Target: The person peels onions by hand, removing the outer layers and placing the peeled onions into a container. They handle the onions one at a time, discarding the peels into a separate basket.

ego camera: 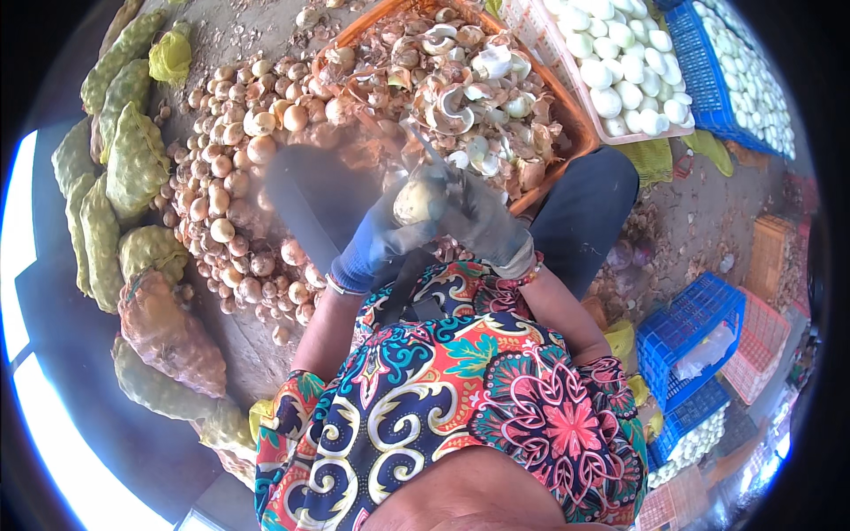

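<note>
Both of my hands wear work gloves and meet above my lap. An onion (417, 201), pale and partly skinned, rests in my left hand (382, 232), which wears a glove with a blue cuff. Against the onion's right side is my right hand (488, 216), in a greyish glove, closed around a knife (425, 141) whose blade points up and to the left. The knife's handle is hidden by the fingers. Beyond my hands stands an orange crate (564, 106) full of onion skins (458, 86) and peelings.
Unpeeled onions (232, 192) lie heaped on the floor at the left, with full mesh sacks (136, 166) beyond them. A pink crate (637, 138) and a blue crate (697, 66) of peeled onions stand at the upper right. Stacked blue crates (690, 332) are at the lower right.
</note>
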